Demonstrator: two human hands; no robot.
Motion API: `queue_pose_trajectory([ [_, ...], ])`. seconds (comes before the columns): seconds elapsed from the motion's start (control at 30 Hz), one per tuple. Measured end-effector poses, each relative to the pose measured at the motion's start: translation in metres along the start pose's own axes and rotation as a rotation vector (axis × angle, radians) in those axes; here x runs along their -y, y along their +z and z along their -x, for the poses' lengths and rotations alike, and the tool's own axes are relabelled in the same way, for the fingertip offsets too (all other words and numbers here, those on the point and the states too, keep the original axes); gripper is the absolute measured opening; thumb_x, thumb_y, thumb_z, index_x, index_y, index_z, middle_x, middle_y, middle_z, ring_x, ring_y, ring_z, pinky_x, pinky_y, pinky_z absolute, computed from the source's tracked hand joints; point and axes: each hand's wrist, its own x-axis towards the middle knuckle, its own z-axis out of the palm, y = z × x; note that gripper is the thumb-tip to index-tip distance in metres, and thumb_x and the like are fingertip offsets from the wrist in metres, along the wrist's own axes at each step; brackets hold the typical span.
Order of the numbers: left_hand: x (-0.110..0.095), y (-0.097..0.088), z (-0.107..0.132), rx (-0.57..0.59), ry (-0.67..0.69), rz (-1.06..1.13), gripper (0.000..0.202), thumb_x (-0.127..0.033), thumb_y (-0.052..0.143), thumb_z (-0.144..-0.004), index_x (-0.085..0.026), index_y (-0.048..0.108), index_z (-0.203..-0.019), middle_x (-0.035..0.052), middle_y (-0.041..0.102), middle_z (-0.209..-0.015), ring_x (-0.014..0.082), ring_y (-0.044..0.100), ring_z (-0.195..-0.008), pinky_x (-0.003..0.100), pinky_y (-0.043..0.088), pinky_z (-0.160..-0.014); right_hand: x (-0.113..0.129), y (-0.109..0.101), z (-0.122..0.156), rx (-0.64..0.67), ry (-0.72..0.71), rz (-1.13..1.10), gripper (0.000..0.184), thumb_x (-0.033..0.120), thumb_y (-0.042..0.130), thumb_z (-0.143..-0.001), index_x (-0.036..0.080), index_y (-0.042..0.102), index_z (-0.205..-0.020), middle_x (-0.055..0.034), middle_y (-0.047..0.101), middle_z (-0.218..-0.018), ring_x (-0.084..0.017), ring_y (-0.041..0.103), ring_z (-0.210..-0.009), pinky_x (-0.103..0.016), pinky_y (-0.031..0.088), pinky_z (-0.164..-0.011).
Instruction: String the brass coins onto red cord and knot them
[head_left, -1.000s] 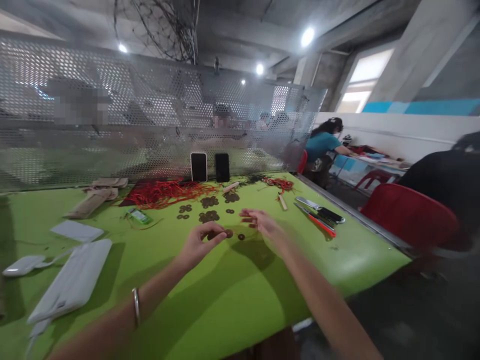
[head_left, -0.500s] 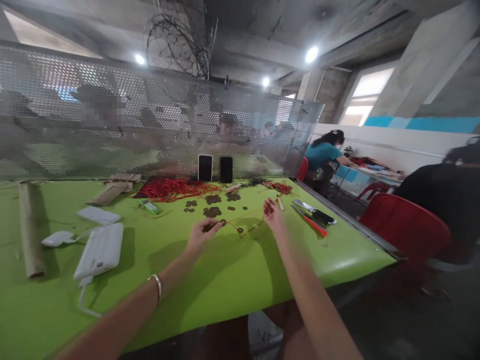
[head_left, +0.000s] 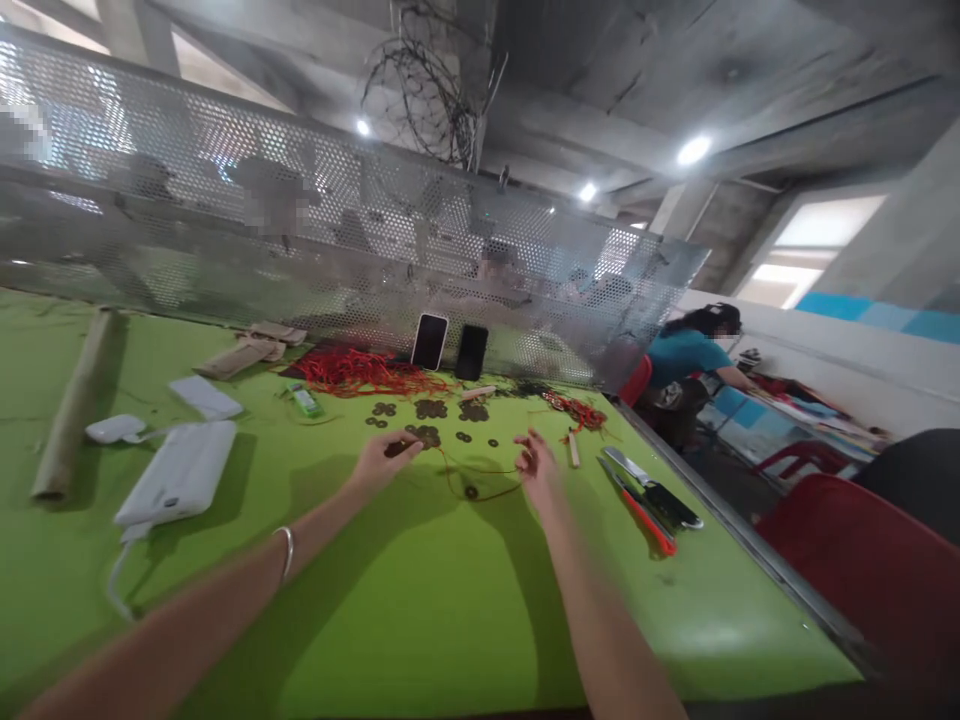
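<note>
My left hand (head_left: 379, 463) rests on the green table (head_left: 420, 600), its fingers pinched on a small dark coin. A thin red cord (head_left: 480, 488) runs from that coin in a loop over the table to my right hand (head_left: 537, 467), whose fingers are closed on the cord's other end. One loose coin (head_left: 470, 491) lies inside the loop. Just beyond my hands lie several dark holed coins (head_left: 429, 433) in small heaps.
A bundle of red cords (head_left: 360, 372) and two phones (head_left: 448, 346) stand against a perforated metal screen (head_left: 315, 250). Knives (head_left: 649, 497) lie to the right, a white power bank (head_left: 176, 474) and cardboard tube (head_left: 71, 405) to the left. A person in teal (head_left: 686, 352) sits beyond; red chair (head_left: 862, 560) near.
The view has swung left and tilted. My right hand has drawn back toward my left, and the red cord between them now sags into a loop on the table.
</note>
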Motion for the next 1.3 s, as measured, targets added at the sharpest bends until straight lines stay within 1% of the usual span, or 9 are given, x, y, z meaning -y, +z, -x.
queue_pose_trajectory([
  [0.07, -0.001, -0.001, 0.001, 0.016, 0.003, 0.001, 0.032, -0.047, 0.065, -0.071, -0.016, 0.069, -0.080, 0.0018, 0.059, -0.060, 0.0103, 0.043, -0.048, 0.021, 0.028, -0.044, 0.000, 0.007, 0.005, 0.066, -0.004, 0.068, 0.027, 0.040, 0.067, -0.069, 0.021, 0.056, -0.084, 0.0022, 0.065, -0.071, -0.005, 0.041, -0.041, -0.018, 0.033, -0.038],
  [0.2, -0.003, 0.003, 0.004, 0.066, -0.003, 0.017, 0.032, -0.046, 0.065, -0.071, -0.016, 0.070, -0.080, 0.0020, 0.060, -0.062, 0.0101, 0.043, -0.049, 0.021, 0.028, -0.045, 0.003, 0.019, 0.020, 0.161, -0.037, 0.233, 0.028, 0.046, 0.064, -0.074, 0.020, 0.057, -0.082, 0.0013, 0.065, -0.070, -0.005, 0.043, -0.043, -0.017, 0.032, -0.040],
  [0.33, -0.006, 0.009, 0.009, 0.104, -0.018, 0.065, 0.032, -0.046, 0.064, -0.073, -0.016, 0.069, -0.084, 0.0042, 0.065, -0.073, 0.0115, 0.049, -0.057, 0.022, 0.034, -0.049, 0.002, 0.028, 0.030, 0.257, -0.095, 0.428, 0.028, 0.045, 0.062, -0.077, 0.018, 0.062, -0.085, 0.0005, 0.063, -0.066, -0.007, 0.048, -0.049, -0.018, 0.036, -0.045],
  [0.43, -0.009, 0.012, 0.014, 0.124, -0.033, 0.106, 0.032, -0.046, 0.064, -0.073, -0.016, 0.069, -0.083, 0.0052, 0.066, -0.077, 0.0135, 0.053, -0.063, 0.023, 0.038, -0.053, 0.000, 0.036, 0.031, 0.332, -0.144, 0.563, 0.026, 0.043, 0.062, -0.078, 0.018, 0.065, -0.085, -0.0010, 0.063, -0.066, -0.012, 0.056, -0.060, -0.022, 0.044, -0.057],
  [0.5, -0.010, 0.014, 0.017, 0.136, -0.044, 0.127, 0.033, -0.046, 0.064, -0.073, -0.015, 0.069, -0.083, 0.0045, 0.066, -0.074, 0.0131, 0.053, -0.061, 0.023, 0.038, -0.053, -0.001, 0.041, 0.030, 0.382, -0.175, 0.635, 0.025, 0.042, 0.062, -0.079, 0.019, 0.066, -0.084, -0.0025, 0.065, -0.070, -0.014, 0.059, -0.066, -0.025, 0.046, -0.064],
  [0.67, -0.014, 0.015, 0.022, 0.177, -0.062, 0.161, 0.030, -0.044, 0.065, -0.073, -0.016, 0.070, -0.081, 0.0037, 0.065, -0.074, 0.0113, 0.051, -0.058, 0.021, 0.037, -0.050, -0.003, 0.055, 0.024, 0.479, -0.243, 0.765, 0.024, 0.042, 0.059, -0.082, 0.020, 0.068, -0.086, -0.0047, 0.067, -0.079, -0.017, 0.060, -0.071, -0.028, 0.046, -0.067],
  [0.77, -0.017, 0.014, 0.024, 0.196, -0.076, 0.175, 0.026, -0.041, 0.065, -0.074, -0.016, 0.070, -0.081, 0.0042, 0.066, -0.077, 0.0116, 0.052, -0.060, 0.021, 0.038, -0.051, -0.003, 0.058, 0.025, 0.523, -0.264, 0.825, 0.023, 0.041, 0.057, -0.083, 0.020, 0.068, -0.084, -0.0045, 0.067, -0.078, -0.017, 0.059, -0.070, -0.028, 0.045, -0.065],
  [1.07, -0.027, 0.018, 0.029, 0.166, -0.120, 0.266, 0.023, -0.039, 0.066, -0.072, -0.016, 0.067, -0.076, 0.0041, 0.066, -0.078, 0.0131, 0.054, -0.065, 0.023, 0.042, -0.055, 0.003, 0.056, 0.044, 0.634, -0.263, 0.900, 0.017, 0.033, 0.056, -0.085, 0.020, 0.066, -0.085, -0.0029, 0.067, -0.078, -0.015, 0.060, -0.070, -0.026, 0.046, -0.065],
  [1.3, -0.031, 0.016, 0.031, 0.175, -0.145, 0.271, 0.023, -0.038, 0.066, -0.071, -0.016, 0.067, -0.077, 0.0040, 0.066, -0.078, 0.0121, 0.053, -0.063, 0.022, 0.040, -0.053, 0.002, 0.056, 0.048, 0.650, -0.250, 0.875, 0.015, 0.032, 0.056, -0.084, 0.021, 0.067, -0.086, -0.0021, 0.068, -0.078, -0.014, 0.061, -0.068, -0.025, 0.049, -0.063],
])
